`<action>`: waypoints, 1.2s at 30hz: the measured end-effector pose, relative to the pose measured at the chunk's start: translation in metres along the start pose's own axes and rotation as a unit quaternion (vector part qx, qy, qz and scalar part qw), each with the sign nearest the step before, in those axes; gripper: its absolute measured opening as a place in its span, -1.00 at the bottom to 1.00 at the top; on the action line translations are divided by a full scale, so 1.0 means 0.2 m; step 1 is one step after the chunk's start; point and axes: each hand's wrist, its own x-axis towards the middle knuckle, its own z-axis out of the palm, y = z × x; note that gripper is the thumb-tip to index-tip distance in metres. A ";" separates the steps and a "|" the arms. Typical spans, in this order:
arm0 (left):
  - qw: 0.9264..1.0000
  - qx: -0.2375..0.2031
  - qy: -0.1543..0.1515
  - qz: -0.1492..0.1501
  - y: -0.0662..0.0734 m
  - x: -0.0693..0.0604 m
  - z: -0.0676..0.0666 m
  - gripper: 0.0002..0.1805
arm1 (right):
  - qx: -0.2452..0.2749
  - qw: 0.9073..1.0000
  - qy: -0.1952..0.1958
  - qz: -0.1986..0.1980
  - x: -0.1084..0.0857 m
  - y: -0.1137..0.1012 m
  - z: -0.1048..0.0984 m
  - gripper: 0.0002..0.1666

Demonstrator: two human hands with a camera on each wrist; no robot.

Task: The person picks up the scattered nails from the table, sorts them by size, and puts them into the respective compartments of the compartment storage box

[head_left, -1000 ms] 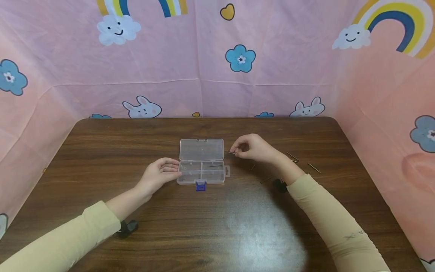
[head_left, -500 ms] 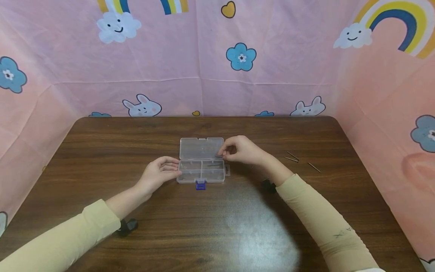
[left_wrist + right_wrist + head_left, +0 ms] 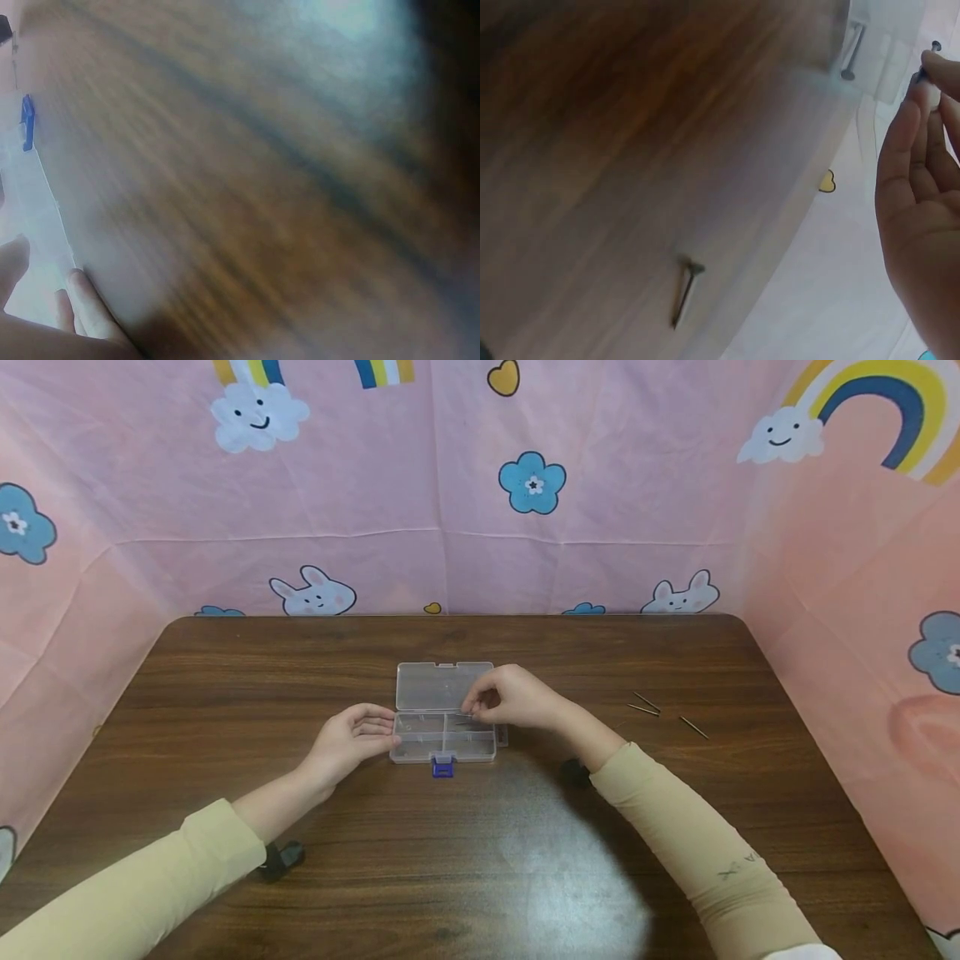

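Note:
A clear plastic compartment box lies with its lid folded back and its blue latch toward me. My left hand holds the box's left end between thumb and fingers. Above the back right compartment, my right hand pinches a nail between thumb and fingertips. Another nail shows through the clear plastic in the right wrist view. To the right on the table lie several things: a nail by itself and two more nails close together.
The brown wooden table carries all of this. Pink patterned cloth hangs behind it and along both sides. Dark wrist devices sit beneath the sleeves. The hanging tab sticks out from the box's right end.
My right hand has carried the nail leftward from beside the lid to over the back right compartment. My left hand has stayed at the box's left end.

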 end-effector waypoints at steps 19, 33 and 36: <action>1.000 -0.012 0.005 0.004 -0.01 0.01 0.00 -0.44 | -0.072 0.997 0.008 -0.007 0.01 -0.01 0.04 -0.84; 1.000 -0.011 0.005 0.001 0.00 0.01 0.00 -0.44 | 0.023 1.000 0.012 0.004 -0.04 0.02 -0.03 -0.86; 1.000 -0.009 0.005 0.001 0.00 0.01 0.00 -0.43 | 0.033 0.999 0.019 0.011 -0.06 0.03 -0.06 -0.85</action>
